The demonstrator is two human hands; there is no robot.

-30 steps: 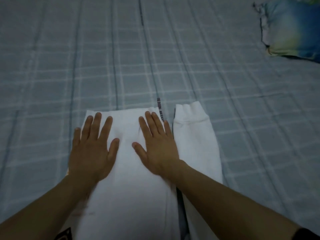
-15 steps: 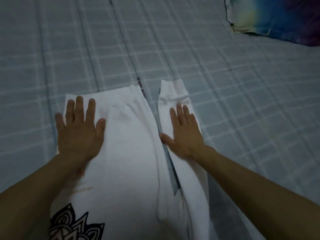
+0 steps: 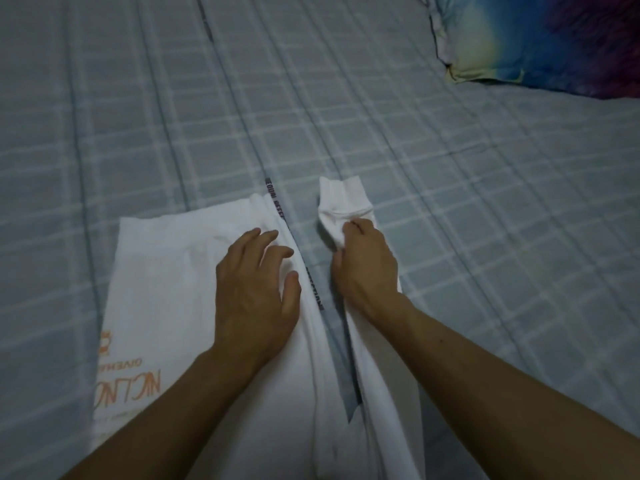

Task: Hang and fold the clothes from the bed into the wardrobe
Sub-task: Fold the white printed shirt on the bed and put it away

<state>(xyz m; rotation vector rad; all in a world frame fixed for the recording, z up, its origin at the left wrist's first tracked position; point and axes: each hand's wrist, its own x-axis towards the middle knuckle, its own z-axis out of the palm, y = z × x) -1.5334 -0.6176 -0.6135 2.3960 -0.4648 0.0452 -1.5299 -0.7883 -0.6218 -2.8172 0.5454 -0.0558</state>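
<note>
A white sweatshirt (image 3: 166,278) with orange lettering lies flat on the bed, its body folded into a long panel. My left hand (image 3: 256,285) rests on the panel near its right edge, fingers loosely spread and slightly bent. To the right lies the white sleeve (image 3: 343,202), its ribbed cuff pointing away from me. My right hand (image 3: 367,265) grips the sleeve just below the cuff, fingers curled into the cloth and the cuff bunched up. The wardrobe is out of view.
The bed is covered by a grey-blue checked sheet (image 3: 485,237) with a printed stripe between panel and sleeve. A blue, yellow and purple pillow (image 3: 540,39) lies at the far right corner.
My right hand went from lying flat on the sleeve to gripping it below the cuff. My left hand slid right across the panel to its right edge. The view tilted down.
</note>
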